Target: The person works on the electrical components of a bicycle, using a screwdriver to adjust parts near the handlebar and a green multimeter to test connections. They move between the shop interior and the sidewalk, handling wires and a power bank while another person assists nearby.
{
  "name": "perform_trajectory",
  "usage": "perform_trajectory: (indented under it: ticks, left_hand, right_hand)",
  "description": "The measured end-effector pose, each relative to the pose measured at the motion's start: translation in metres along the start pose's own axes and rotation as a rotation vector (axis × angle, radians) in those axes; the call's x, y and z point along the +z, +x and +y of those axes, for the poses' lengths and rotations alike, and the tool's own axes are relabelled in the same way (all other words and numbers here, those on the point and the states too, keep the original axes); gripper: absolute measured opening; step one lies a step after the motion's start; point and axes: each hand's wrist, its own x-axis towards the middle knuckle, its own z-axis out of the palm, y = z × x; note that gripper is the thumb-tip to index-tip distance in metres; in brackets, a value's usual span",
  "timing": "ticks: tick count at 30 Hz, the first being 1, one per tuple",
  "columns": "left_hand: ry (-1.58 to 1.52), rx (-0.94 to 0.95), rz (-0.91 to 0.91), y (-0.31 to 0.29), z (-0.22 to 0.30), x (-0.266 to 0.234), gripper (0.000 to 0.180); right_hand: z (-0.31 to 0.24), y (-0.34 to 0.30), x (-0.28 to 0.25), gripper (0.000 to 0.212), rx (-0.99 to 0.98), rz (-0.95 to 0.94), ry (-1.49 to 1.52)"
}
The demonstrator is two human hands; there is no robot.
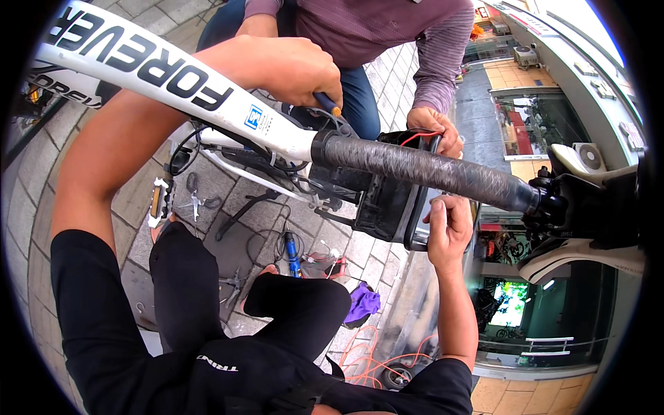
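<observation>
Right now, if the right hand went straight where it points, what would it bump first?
Probably the scuffed dark tube, ahead of the right hand in the picture. Depth is unclear, so the hand might pass underneath.

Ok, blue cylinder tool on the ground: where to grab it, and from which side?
Probably mid-barrel on the blue cylindrical tool, coming from above with fingers across its width. It's long, narrow and lying on the paving, so its two long sides offer the grip. Watch the red item and other clutter to its right.
</observation>
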Motion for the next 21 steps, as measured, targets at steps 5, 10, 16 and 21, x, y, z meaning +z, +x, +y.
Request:
perform_trajectory:
  ticks: [5, 10, 16, 21]
  left_hand:
    - [-0.021, -0.001, 0.039, -0.001, 0.003, 0.0, 0.031]
    - [-0.016, -0.003, 0.019, -0.002, 0.004, -0.003, 0.032]
    - [-0.044, -0.019, -0.017, -0.003, 0.01, -0.012, 0.031]
    - [-0.068, -0.012, -0.018, -0.002, 0.01, -0.01, 0.029]
  right_hand:
    - [-0.004, 0.0, -0.004, 0.014, -0.007, -0.002, -0.027]
    - [-0.007, 0.003, -0.004, 0.013, 0.007, -0.004, -0.02]
    - [-0.012, 0.003, -0.002, 0.012, 0.047, 0.006, 0.022]
    - [-0.008, 0.002, -0.003, 0.012, 0.047, 0.0, 0.017]
